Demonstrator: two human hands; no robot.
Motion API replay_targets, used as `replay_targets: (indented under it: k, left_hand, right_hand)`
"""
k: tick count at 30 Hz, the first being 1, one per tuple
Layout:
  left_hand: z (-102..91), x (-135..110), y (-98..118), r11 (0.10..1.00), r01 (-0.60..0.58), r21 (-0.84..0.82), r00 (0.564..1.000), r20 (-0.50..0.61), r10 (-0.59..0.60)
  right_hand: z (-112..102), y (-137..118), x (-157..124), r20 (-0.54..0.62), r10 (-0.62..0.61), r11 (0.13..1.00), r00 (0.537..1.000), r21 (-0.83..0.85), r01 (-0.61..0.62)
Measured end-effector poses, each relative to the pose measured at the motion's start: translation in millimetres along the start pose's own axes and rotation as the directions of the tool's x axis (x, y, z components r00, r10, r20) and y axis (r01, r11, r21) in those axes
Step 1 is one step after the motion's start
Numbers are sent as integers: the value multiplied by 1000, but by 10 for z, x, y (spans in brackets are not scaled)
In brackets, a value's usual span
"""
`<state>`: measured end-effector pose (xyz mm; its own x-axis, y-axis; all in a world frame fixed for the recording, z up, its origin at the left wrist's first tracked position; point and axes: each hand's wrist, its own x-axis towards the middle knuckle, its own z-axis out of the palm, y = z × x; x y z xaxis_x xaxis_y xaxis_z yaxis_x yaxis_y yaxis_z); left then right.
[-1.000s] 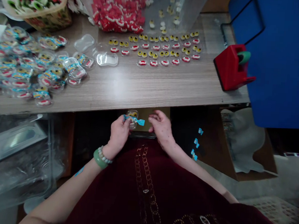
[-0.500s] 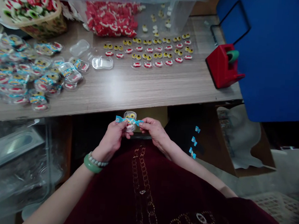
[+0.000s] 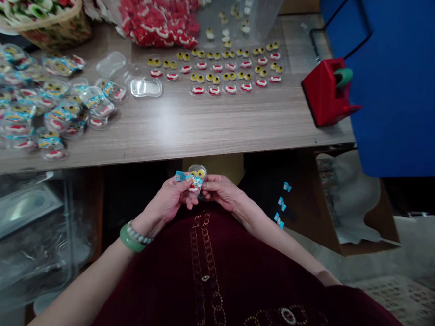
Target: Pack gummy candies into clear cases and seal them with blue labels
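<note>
Both hands meet above my lap, just below the table edge, holding a small clear plastic case [image 3: 197, 178] with yellow and red candy inside. A blue printed label strip [image 3: 182, 176] runs across it. My left hand [image 3: 168, 201] pinches the strip and case between thumb and fingers. My right hand [image 3: 222, 193] holds the case's right side, its fingers partly hiding it. On the table, rows of loose yellow eye candies [image 3: 211, 75] and red-and-white mouth candies [image 3: 214, 90] lie in front of a heap of finished cases [image 3: 29, 102].
A clear plastic bin [image 3: 226, 16] of red candies stands at the back of the wood-grain table [image 3: 190, 132], beside a basket [image 3: 52, 25] of striped candies. A red tape dispenser [image 3: 327, 93] sits by a blue panel [image 3: 406, 81]. Small blue labels [image 3: 281, 204] cling to a dark surface on the right.
The blue strip no longer stretches out past both sides of the case; it now folds around it, with one end at the left. My hands have drawn closer together, and the case has turned slightly.
</note>
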<state>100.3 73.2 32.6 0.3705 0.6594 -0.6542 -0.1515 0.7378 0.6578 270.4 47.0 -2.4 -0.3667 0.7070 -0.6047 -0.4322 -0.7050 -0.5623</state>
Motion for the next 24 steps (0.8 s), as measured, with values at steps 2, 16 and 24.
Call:
replay_targets:
  k: [2,16,24]
  left_hand:
    - [-1,5,-10,1000,-11,25,999,-34,12]
    - [25,74,-70,977,-97,190,976,-174,131]
    - [49,58,-35,986,-104,130,987,-108,119]
  right_hand:
    - [10,18,6,-57,-17,999,998,-38,15]
    - [76,31,-25,-60,-138,990,989,-38,136]
    - [212,69,23,-171,-292,955,941,-6,295]
